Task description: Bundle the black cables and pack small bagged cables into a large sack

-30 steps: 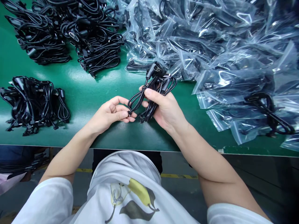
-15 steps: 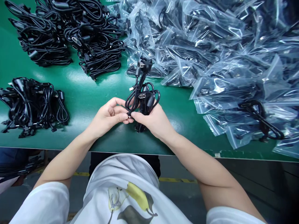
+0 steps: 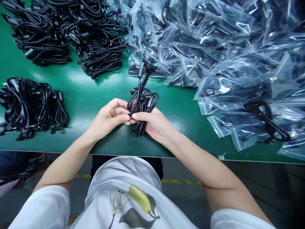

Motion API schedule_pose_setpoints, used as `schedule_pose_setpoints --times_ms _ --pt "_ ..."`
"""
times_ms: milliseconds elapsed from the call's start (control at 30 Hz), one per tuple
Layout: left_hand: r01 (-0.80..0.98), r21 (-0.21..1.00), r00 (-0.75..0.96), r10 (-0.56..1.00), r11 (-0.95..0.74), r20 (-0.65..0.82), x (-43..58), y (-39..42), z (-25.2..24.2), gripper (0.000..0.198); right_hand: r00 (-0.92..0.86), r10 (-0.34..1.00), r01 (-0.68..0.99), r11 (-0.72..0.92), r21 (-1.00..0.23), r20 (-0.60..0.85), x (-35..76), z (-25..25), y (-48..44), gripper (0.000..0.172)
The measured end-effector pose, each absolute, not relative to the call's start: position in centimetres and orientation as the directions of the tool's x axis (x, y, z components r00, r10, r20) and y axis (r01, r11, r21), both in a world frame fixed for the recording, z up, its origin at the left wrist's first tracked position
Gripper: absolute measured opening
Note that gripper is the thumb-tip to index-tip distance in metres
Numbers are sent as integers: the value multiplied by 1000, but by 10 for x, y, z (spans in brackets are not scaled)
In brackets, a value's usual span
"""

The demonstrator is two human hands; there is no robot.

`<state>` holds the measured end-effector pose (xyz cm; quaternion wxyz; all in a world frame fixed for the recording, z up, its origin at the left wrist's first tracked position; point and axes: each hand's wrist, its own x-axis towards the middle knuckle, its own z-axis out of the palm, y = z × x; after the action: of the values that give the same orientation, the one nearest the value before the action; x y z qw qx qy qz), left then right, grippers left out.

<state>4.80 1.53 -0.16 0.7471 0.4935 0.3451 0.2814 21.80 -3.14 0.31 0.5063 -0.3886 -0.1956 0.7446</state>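
Coiled black USB cables (image 3: 142, 98) are bunched together over the middle of the green table, their connectors sticking up and down. My right hand (image 3: 156, 124) wraps round the bunch from the right, its thumb laid across the front. From the left, my left hand (image 3: 114, 115) pinches a small connector end (image 3: 130, 115) at the bunch's lower left between thumb and fingers. Both thumbs nearly meet there. The fingers of my right hand are partly hidden behind the cables.
Tied black cables lie in a pile at the left (image 3: 28, 106) and in larger stacks at the back left (image 3: 95, 47). Clear zip bags of cables (image 3: 214, 63) cover the right side. One loose cable (image 3: 268, 119) rests on the bags. The table's front edge (image 3: 133, 156) is near my body.
The held bunch has turned and tilted slightly, its lower ends swinging left. My right hand has shifted a little with it, while my left hand keeps its pinch.
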Motion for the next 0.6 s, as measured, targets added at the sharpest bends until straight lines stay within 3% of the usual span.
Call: schedule_pose_setpoints --times_ms 200,600 --pt "-42 956 602 771 291 -208 50 14 0 38 -242 873 -634 -472 -612 -422 216 0 -30 27" --pt "-40 964 599 779 262 -187 53 14 -1 41 -234 885 -655 -450 -607 -403 215 0 -32 25"
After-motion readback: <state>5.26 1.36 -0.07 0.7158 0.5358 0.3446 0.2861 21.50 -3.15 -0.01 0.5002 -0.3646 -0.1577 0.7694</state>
